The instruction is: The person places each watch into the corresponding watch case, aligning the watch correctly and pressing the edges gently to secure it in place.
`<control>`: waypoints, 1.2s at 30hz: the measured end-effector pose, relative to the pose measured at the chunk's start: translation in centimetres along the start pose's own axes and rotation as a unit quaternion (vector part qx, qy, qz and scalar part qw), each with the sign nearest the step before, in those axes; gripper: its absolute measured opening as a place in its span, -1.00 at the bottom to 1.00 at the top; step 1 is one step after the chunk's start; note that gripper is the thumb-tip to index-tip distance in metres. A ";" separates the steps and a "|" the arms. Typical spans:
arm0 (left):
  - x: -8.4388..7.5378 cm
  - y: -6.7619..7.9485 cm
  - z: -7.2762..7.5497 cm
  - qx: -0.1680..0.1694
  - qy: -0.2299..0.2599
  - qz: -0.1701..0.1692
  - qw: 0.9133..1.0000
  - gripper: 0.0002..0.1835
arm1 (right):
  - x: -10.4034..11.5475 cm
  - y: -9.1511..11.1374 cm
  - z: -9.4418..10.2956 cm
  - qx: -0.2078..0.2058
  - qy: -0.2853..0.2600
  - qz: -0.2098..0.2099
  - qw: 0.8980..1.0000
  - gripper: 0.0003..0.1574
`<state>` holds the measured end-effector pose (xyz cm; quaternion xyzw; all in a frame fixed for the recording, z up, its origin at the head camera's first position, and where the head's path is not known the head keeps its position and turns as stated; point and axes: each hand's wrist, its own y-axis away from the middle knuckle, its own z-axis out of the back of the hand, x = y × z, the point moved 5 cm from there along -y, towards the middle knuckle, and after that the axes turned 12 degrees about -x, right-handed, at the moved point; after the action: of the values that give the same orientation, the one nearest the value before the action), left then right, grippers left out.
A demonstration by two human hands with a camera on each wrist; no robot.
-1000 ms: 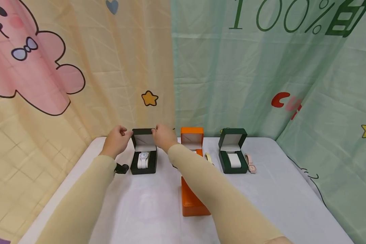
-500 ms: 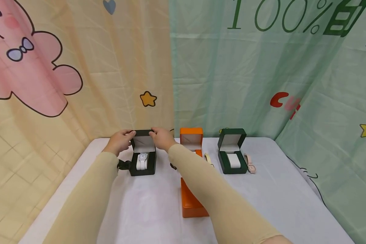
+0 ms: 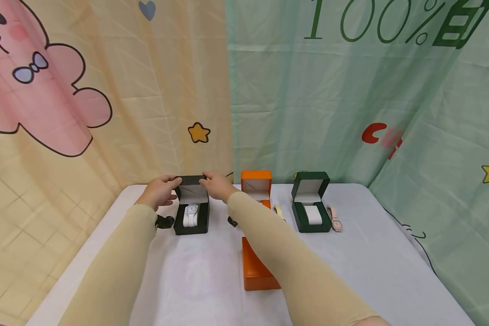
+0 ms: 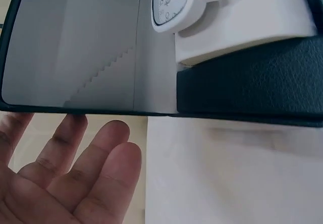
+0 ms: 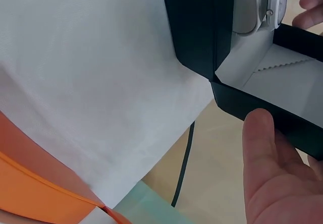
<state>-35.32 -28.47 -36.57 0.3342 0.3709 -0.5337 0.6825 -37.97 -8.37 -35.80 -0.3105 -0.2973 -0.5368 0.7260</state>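
A dark green watch box point(image 3: 191, 228) stands on the table with its lid point(image 3: 192, 192) raised. Inside it, a white watch point(image 3: 191, 213) is wrapped round a white cushion. My left hand point(image 3: 159, 190) pinches the lid's upper left corner; in the left wrist view, its other fingers point(image 4: 75, 168) spread beside the lid's edge. At the upper right corner, my right hand point(image 3: 219, 186) pinches the lid, and in the right wrist view a finger point(image 5: 260, 138) lies against the lid's side.
Right of my right hand stands an orange box point(image 3: 256, 183) with its lid up. Farther right is another green box point(image 3: 311, 181) holding a bare white cushion, beside a pink watch point(image 3: 335, 219). An orange box point(image 3: 258, 267) lies nearer, partly under my right sleeve.
Both hands have come down onto the lid's upper corners and taken hold of it. The lid's top edge sits slightly lower.
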 end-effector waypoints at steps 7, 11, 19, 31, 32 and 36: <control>0.5 0.0 0.1 0.010 0.004 0.005 1.000 -0.22 | -0.4 0.0 -0.2 0.007 -0.010 -0.011 1.000 -0.31; 0.5 0.2 0.1 0.019 0.015 0.006 1.000 -0.24 | -0.5 0.1 -0.2 0.015 -0.020 -0.029 0.999 -0.31; 0.6 0.7 0.4 0.037 0.027 0.006 0.999 -0.25 | -0.5 0.5 -0.2 0.031 -0.043 -0.049 0.997 -0.31; 1.1 1.5 0.3 0.047 0.030 -0.011 0.998 -0.34 | -0.7 1.0 -0.2 0.053 -0.040 -0.056 0.996 -0.29; 1.2 1.6 0.3 0.046 0.031 -0.011 0.998 -0.35 | -0.7 1.1 -0.2 0.054 -0.037 -0.056 0.996 -0.29; 1.4 2.0 0.3 0.039 0.036 -0.012 0.999 -0.36 | -0.9 1.2 -0.3 0.059 -0.037 -0.058 0.996 -0.28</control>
<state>-33.09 -28.94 -37.51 0.3751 0.3777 -0.5440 0.6487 -36.98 -7.81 -36.86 -0.2688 -0.3725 -0.5480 0.6990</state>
